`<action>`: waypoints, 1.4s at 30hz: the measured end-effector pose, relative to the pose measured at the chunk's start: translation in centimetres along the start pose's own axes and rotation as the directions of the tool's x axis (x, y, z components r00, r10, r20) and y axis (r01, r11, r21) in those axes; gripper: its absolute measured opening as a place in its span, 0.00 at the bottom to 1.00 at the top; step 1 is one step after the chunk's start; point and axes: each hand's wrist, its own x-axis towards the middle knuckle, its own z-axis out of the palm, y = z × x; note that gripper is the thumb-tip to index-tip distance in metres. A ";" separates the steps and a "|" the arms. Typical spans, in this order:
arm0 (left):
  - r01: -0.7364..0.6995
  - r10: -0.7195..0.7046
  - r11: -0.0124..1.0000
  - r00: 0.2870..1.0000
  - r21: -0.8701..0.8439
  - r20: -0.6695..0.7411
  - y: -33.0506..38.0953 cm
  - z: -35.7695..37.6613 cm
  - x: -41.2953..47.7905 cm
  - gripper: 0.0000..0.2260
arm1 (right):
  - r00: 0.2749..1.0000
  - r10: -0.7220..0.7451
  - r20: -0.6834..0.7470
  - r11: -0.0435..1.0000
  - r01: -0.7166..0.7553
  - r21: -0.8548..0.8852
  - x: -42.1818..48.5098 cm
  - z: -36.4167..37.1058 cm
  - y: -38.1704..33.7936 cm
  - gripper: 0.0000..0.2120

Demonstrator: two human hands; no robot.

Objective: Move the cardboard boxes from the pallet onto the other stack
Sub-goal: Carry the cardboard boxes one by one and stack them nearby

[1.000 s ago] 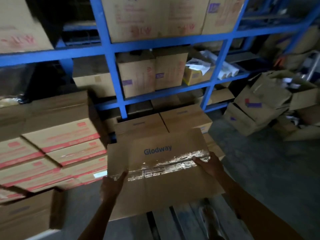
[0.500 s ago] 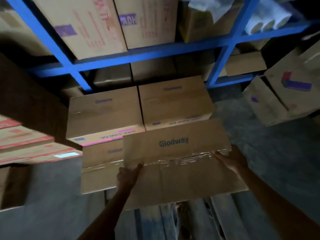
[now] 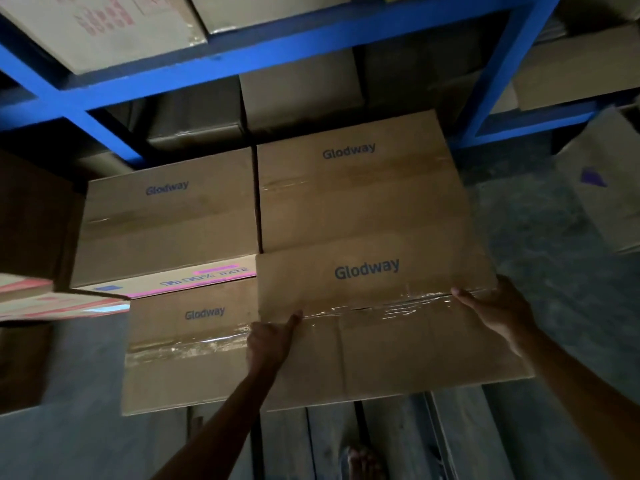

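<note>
I hold a brown taped "Glodway" cardboard box (image 3: 388,327) between both hands. My left hand (image 3: 268,344) grips its left side with the thumb lying on the top face. My right hand (image 3: 498,311) grips its right side, fingers over the tape seam. The box's far edge meets a stacked Glodway box (image 3: 356,192) at the back right. Another Glodway box (image 3: 166,220) sits at the back left on top of a lower Glodway box (image 3: 187,348), which lies directly left of the held box. Pallet boards (image 3: 398,441) show below the held box.
A blue steel rack (image 3: 277,46) loaded with cartons rises right behind the stack. Red-striped boxes (image 3: 52,303) jut in from the left. A tilted carton (image 3: 602,188) lies on the concrete floor at right. My foot (image 3: 362,462) stands on the pallet.
The held box has moved forward and to the right, up against the back-right stacked box. My view has closed in and tilted down on the stack. Both hands keep their grip.
</note>
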 end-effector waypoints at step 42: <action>-0.266 0.248 0.953 0.960 0.149 0.129 -26.9 -46.2 -18.4 0.16 | 0.797 -0.455 0.397 0.836 0.536 -0.120 -61.6 14.8 -26.8 0.25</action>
